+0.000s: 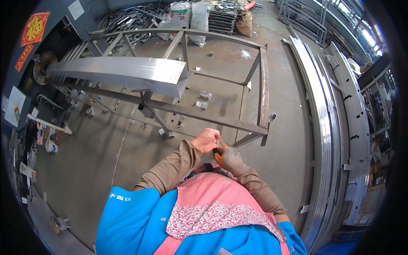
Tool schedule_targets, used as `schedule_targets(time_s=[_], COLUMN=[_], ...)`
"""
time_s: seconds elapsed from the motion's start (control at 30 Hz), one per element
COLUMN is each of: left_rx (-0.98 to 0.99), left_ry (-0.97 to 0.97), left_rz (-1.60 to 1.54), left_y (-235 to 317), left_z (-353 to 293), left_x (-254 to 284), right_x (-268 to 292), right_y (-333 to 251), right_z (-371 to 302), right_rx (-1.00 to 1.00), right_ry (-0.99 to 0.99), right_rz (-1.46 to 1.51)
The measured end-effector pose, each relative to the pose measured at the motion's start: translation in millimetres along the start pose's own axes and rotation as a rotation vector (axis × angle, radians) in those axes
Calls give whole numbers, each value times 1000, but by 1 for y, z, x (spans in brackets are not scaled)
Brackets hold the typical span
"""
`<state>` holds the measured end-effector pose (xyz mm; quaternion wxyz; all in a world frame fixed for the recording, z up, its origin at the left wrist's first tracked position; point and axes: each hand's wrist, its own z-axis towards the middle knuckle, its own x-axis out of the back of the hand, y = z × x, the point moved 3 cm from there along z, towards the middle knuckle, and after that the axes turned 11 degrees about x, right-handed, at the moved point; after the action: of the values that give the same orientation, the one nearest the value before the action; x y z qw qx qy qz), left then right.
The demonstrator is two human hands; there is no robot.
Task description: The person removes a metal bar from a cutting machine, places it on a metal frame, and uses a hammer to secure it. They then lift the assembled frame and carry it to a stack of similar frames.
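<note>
My left hand (pixel 207 140) is bare and closed, its fingertips pinched together in front of my chest. Close against it is my right hand (pixel 229 157), in a grey work glove with orange at the fingers, curled and slightly blurred. Whatever lies between the two hands is too small and hidden to name. Just beyond them stands a metal frame rack (pixel 195 114). A long, shiny square metal tube (pixel 119 70) rests on it, its open end toward the right.
Small cut metal pieces (pixel 202 104) lie on the floor under the rack. Long metal profiles (pixel 316 127) are stacked along the right. Scrap metal (pixel 131 21), white sacks (pixel 199 19) and a brown sack (pixel 244 24) stand at the back. A round saw blade (pixel 42 68) is far left.
</note>
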<state>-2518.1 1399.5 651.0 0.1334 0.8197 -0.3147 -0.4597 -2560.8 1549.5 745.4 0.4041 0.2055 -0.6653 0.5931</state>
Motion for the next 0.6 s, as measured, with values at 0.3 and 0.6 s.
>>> schedule_targets(time_s=[0.3,0.6], left_rx=[-499,-330], left_ry=[631,32], left_rz=[470,-172], left_y=[-11,9], left_z=[-46,-63], left_x=[8,12], right_x=[13,-19], right_y=[-24,-45], right_z=[33,38], right_rx=[195,97], right_ry=[104,-192], right_rz=[86,89])
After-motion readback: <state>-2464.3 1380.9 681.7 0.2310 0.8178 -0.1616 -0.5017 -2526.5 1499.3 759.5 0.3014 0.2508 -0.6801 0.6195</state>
